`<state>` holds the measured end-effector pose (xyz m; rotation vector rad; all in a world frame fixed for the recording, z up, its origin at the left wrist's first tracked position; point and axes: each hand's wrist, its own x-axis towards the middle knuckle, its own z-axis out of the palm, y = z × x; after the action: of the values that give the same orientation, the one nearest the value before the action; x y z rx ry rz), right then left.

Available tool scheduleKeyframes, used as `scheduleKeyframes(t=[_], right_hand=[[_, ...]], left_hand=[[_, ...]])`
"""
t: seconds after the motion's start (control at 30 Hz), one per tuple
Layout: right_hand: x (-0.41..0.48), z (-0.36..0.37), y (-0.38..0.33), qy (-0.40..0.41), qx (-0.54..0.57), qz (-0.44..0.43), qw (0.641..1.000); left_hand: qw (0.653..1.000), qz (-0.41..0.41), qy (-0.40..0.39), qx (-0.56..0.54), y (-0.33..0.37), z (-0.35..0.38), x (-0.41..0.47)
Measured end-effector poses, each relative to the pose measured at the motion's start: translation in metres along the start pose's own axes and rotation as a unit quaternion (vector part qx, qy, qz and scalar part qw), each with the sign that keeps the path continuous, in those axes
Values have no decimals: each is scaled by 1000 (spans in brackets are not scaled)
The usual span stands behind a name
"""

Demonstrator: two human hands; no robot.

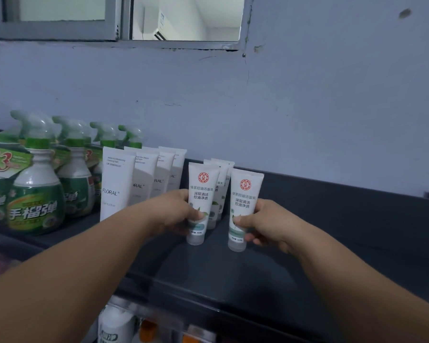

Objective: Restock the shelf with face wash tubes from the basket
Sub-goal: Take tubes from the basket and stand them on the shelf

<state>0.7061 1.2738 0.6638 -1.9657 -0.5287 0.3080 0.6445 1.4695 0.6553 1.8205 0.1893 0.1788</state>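
On the dark top shelf (307, 243), toward its middle, two face wash tubes stand upright and cap-down, one in each hand. The left hand (176, 214) has its grip closed round the left tube (200, 194), low on the body, with the thumb across the front just above the translucent cap and the fingers curled behind. The right hand (265, 224) grips the right tube (244, 201) in the same way. Whether the caps touch the shelf or sit just above it cannot be told. The two tubes stand near one another but apart. Behind the left tube, a short row of matching tubes (221, 179) runs back toward the wall (307, 107). Left of these stand taller white FLORAL tubes (117, 184), and at far left are green spray bottles (39, 194). The basket is not in view.

Handling, as judged: the tubes look light, with soft, squeezable walls and a smooth printed skin that may slip. The crimped top is thin and flat, and the cap is probably the only stiff part. Hold is best taken low, at or just above the cap, where the body is roundest, and with light pressure. The narrow cap base makes a standing tube easy to topple, and a knock could bring down the row behind. Each tube should therefore be let go only once it stands square.
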Motion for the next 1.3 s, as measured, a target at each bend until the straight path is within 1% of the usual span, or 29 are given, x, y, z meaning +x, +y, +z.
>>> scheduleKeyframes(t=[0.23,0.37,0.5,0.6,0.77,0.87,1.07,1.3], right_hand=[[2,-9,9,12,32,12,999],[4,-9,13,9,50,18,999],[5,-6,14,6,43,26,999],[2,-3,9,5,39,11,999],[-8,22,-11,-42,28,-44,998],[-12,41,-19,-52,21,-58,997],[-12,72,-25,-45,38,-49,997],[-5,89,-24,-1,35,-48,998]], left_hand=[[999,-2,25,28,-1,4,15],[999,3,20,33,-1,4,17],[999,0,27,31,-3,4,13],[998,4,46,48,-2,-1,7],[988,16,114,106,4,-14,-9],[985,10,132,109,-1,-22,-19],[985,17,151,87,-12,-28,-37],[984,8,150,97,-17,-35,-48]])
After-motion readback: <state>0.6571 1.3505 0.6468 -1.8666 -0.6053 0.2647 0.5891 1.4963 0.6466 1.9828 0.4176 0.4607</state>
